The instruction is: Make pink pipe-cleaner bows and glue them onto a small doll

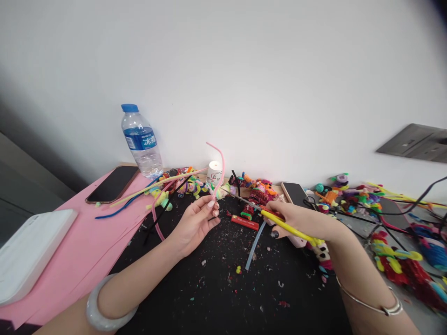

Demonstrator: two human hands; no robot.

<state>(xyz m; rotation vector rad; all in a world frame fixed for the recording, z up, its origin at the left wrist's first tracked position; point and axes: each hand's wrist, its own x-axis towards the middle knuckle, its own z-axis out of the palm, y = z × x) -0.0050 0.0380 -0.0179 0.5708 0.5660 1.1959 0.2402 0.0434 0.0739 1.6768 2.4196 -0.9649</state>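
My left hand [201,222] is closed, its thumb and fingertips pinching a pink pipe cleaner [222,168] that curves upward above them. In my right hand [291,218] are scissors [279,222] with long yellow handles. Their thin metal blades point left, and the tips reach close to the pink pipe cleaner near my left fingertips; whether they touch it I cannot tell. Below the blades lie a small red packet [245,223] and a pale bluish strip [256,245] on the black mat [223,298]. A white paper cup [214,172] stands just behind the pipe cleaner.
A water bottle [141,142] stands at the wall by a dark phone [112,184]. Pink paper [84,242] and a white box [35,251] lie left. Another phone [295,193] and several colourful pipe-cleaner figures [260,190] line the back. More figures and cables spread right. Scraps dot the mat.
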